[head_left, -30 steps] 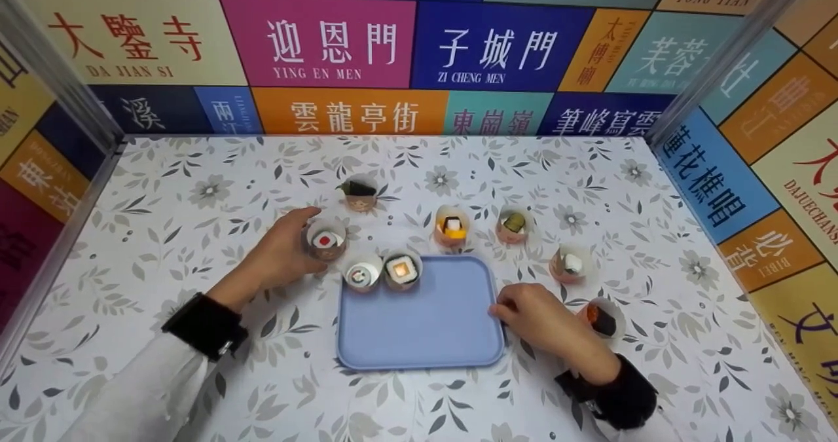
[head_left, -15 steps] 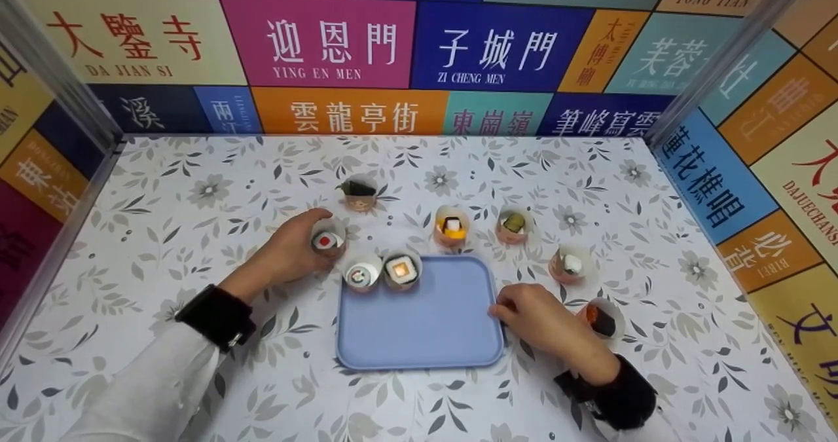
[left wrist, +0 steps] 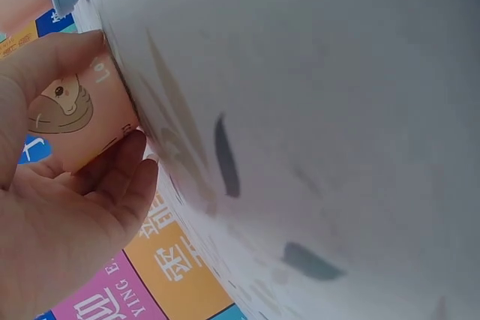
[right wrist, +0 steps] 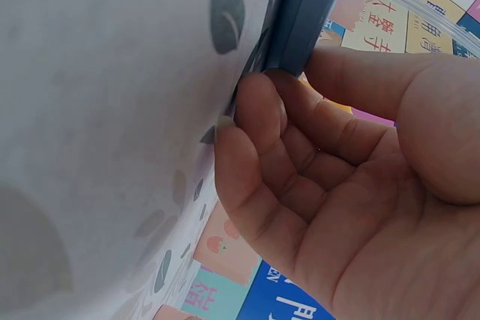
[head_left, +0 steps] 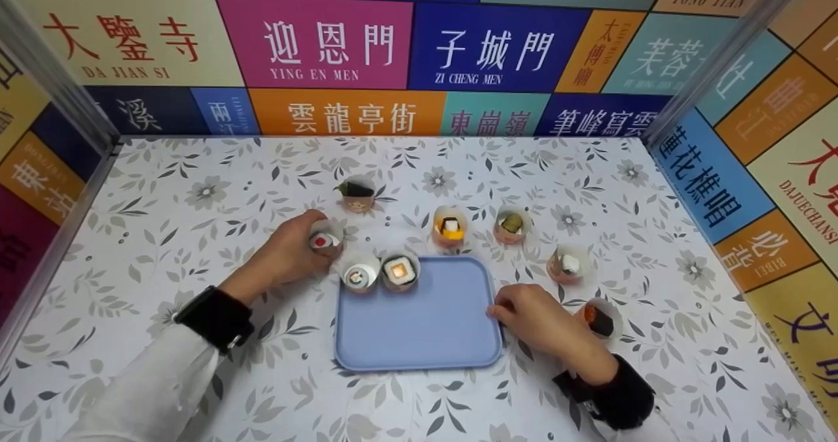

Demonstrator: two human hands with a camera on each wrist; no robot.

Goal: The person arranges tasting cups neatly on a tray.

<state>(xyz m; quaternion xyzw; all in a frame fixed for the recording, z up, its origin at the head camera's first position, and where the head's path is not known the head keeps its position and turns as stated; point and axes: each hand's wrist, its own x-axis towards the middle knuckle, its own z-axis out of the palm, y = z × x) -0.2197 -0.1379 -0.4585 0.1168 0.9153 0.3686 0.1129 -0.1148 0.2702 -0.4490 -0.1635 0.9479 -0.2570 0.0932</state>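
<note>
In the head view my left hand grips a small paper cup that holds a sushi roll with a red centre. The left wrist view shows thumb and fingers curled round this pink cup, a cartoon face on its side, close to the tablecloth. My right hand pinches the right rim of a blue tray; its thumb and curled fingers meet the tray edge in the right wrist view. Two cups with sushi rolls, one round and one square, stand at the tray's back left corner.
Behind the tray are a cup with a dark green-leafed piece, one with a yellow-edged piece and one with a green piece. To the right stand a white-topped one and an orange-and-dark one. Printed panels enclose the table.
My left hand has come in closer round the red-centred sushi roll's cup, its wrist shifting slightly right and up. My right hand stays at the tray's rim.
</note>
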